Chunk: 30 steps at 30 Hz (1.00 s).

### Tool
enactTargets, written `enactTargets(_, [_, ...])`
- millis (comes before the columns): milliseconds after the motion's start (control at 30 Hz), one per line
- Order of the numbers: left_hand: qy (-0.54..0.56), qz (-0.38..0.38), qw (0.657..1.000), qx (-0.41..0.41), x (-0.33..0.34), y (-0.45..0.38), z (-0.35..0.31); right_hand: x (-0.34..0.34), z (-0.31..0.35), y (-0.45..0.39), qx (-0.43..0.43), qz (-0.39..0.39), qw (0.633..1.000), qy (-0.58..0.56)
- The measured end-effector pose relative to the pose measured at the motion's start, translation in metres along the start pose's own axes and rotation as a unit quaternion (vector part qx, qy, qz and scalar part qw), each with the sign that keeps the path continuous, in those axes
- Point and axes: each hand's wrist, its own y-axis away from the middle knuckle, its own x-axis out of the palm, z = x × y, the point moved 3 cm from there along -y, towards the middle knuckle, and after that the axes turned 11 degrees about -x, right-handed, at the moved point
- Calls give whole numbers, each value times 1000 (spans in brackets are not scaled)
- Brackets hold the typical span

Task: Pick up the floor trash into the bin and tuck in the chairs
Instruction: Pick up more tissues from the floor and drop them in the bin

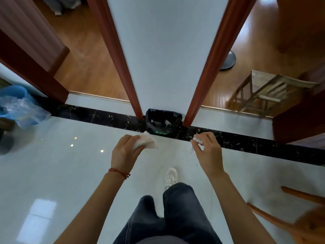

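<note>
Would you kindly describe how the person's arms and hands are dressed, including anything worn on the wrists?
Both forearms are bare, with no sleeves in view and no gloves. The left hand has a thin red cord bracelet with small dark beads at its wrist. The right hand shows nothing at its wrist, and no rings are visible.

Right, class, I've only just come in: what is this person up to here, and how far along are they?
A person is walking across a shiny tiled floor towards a small black-lined bin that stands against the wall between two doorways. The left hand holds a crumpled white tissue, and the right hand pinches a smaller scrap of paper. Neither piece is in the bin yet. A wooden chair is partly in view at the lower right.
</note>
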Motion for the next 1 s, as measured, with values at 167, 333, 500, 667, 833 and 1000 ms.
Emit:
enactTargets(167, [-2, -3, 1000, -15, 20, -71, 9, 37, -29, -62, -7, 34, 999, -16])
enactTargets(333, [0, 10, 1000, -13, 46, -121, 36, 84, -54, -101, 8, 49, 998, -26])
enactTargets(500, [12, 56, 998, 6, 94, -164, 74, 140, -86, -119, 39, 55, 998, -20])
enactTargets(667, [12, 83, 996, 23, 151, -201, 108, 197, -120, -122, 71, 58, 996, -14])
enactTargets(833, [10, 107, 994, 20, 215, -219, 140, 246, -157, -118, 84, 61, 994, -17])
enactTargets(1000, [5, 127, 992, 16, 276, -221, 165, 281, -195, -103, 106, 59, 993, -9])
